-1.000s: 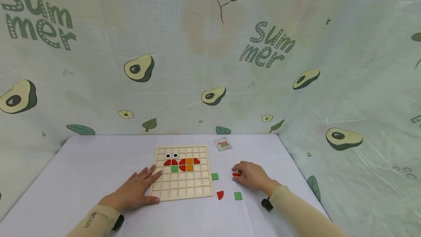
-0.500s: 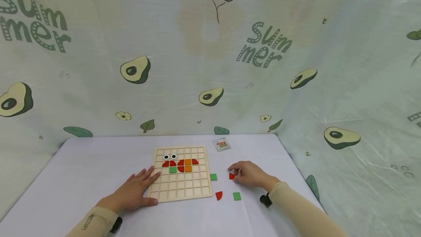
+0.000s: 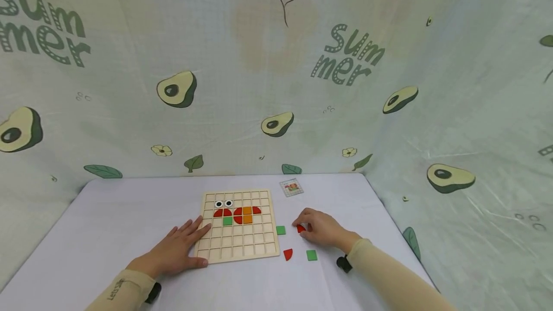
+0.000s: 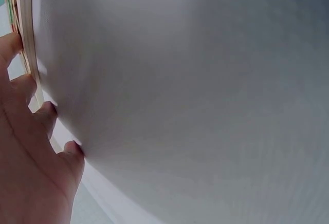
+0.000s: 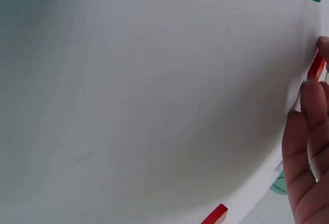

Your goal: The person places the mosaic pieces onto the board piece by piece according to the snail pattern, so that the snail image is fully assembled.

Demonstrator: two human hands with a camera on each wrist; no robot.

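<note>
My left hand [image 3: 174,252] lies spread on the left edge of a wooden grid board [image 3: 242,251], its fingertips over the rim. Set in the grid are two eye pieces [image 3: 219,204], red quarter-circles [image 3: 218,213], orange squares [image 3: 247,219] and a green square [image 3: 227,221]. To the right of the board, my right hand [image 3: 324,228] pinches a red quarter-circle tile [image 3: 301,229] between thumb and fingers, low over the cloth. In the right wrist view this red tile [image 5: 316,68] shows edge-on between the fingertips.
A green square [image 3: 281,230] lies against the board's right side. Nearer me are another red quarter-circle [image 3: 288,254] and a second green square [image 3: 312,255]. Behind them sits a small picture card [image 3: 292,187]. At the right wrist view's bottom edge is a red piece [image 5: 216,215].
My right hand has moved left toward the board, and the red tile has shifted left with it. The left hand stays on the board. The head view has shifted slightly.
</note>
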